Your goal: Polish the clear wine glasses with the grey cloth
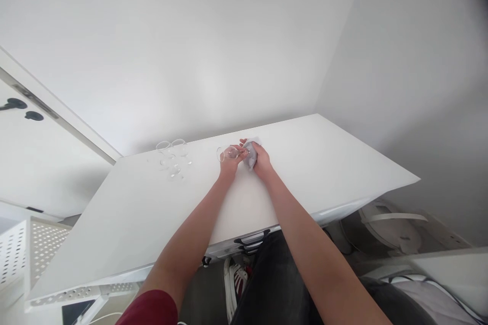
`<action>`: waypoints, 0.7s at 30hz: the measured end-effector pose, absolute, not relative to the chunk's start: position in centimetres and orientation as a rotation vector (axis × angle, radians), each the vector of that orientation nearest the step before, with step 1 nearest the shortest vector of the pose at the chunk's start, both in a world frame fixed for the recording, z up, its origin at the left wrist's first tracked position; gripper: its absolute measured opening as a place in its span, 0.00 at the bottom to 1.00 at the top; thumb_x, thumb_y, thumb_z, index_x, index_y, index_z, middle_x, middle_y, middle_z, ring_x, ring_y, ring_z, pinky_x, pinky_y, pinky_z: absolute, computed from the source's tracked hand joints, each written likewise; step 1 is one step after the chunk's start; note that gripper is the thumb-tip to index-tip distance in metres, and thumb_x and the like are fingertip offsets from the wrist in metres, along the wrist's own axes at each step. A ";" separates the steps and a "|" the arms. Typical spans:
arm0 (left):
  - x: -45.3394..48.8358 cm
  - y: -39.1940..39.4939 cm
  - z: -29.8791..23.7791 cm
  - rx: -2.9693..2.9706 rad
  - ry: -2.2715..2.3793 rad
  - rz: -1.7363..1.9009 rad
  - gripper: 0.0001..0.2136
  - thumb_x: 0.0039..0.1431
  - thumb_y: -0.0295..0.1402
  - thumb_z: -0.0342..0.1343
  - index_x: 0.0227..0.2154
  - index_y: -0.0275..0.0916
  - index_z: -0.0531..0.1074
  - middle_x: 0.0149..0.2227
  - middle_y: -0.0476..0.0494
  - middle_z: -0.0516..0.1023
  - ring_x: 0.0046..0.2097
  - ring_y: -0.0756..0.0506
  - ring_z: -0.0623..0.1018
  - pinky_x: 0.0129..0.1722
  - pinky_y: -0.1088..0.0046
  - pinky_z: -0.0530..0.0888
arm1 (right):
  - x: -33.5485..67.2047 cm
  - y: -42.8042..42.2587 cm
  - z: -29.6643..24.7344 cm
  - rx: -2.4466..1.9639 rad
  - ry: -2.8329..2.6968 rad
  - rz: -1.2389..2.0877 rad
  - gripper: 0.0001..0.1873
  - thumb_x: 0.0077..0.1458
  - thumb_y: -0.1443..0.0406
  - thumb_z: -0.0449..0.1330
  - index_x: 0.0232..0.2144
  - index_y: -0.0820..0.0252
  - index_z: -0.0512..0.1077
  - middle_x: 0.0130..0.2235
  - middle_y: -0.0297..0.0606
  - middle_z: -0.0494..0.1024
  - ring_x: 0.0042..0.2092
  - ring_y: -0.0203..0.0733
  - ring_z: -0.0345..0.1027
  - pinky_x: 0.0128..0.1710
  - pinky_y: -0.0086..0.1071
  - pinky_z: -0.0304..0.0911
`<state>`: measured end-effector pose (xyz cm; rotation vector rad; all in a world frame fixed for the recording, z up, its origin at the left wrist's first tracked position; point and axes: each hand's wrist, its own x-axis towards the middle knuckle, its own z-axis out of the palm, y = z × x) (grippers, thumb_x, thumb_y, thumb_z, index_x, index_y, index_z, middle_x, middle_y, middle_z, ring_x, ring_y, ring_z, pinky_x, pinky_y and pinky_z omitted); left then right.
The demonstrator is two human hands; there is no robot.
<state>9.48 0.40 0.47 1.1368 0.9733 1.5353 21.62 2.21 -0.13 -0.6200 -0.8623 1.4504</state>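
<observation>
A clear stemmed wine glass (224, 153) lies sideways in my left hand (230, 163), its bowl pointing left and its foot toward the right. My left fingers are closed around the stem. In my right hand (262, 159) is a pale grey cloth (250, 157), pressed around the foot end of the glass. Part of the foot is hidden by the cloth and fingers. Both hands are just above the white tabletop (305, 162), close together. Left of them, two clear stemmed glasses (179, 148) stand near the back edge.
A white wall (209, 51) rises behind the table. To the left is a door with black handles (17, 103), and a white perforated rack (48, 236) is at the lower left. Below the front edge are black drawer handles (252, 238) and a shoe (234, 284). A round, pale appliance (392, 228) sits at the lower right.
</observation>
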 end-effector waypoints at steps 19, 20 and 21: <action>9.0 1.5 -0.9 1.094 1.081 1.707 0.14 0.46 0.36 0.72 0.34 0.41 0.75 0.37 0.44 0.80 0.41 0.43 0.81 0.52 0.58 0.75 | 21.8 1.9 0.0 -0.759 -0.757 1.189 0.16 0.51 0.58 0.62 0.43 0.51 0.71 0.41 0.37 0.81 0.36 0.42 0.73 0.34 0.35 0.69; 9.0 1.6 -0.9 1.094 1.099 1.718 0.14 0.47 0.36 0.72 0.35 0.42 0.76 0.38 0.44 0.80 0.42 0.43 0.81 0.51 0.59 0.75 | 21.9 1.8 -0.1 -0.814 -0.768 1.120 0.13 0.50 0.59 0.60 0.40 0.51 0.72 0.39 0.36 0.79 0.33 0.40 0.71 0.31 0.34 0.68; 8.9 1.6 -1.0 1.107 1.119 1.720 0.13 0.48 0.37 0.71 0.35 0.42 0.76 0.39 0.44 0.80 0.42 0.43 0.81 0.51 0.59 0.75 | 21.9 1.8 -0.3 -0.872 -0.797 1.050 0.10 0.50 0.60 0.59 0.36 0.53 0.72 0.38 0.36 0.78 0.31 0.38 0.69 0.29 0.32 0.66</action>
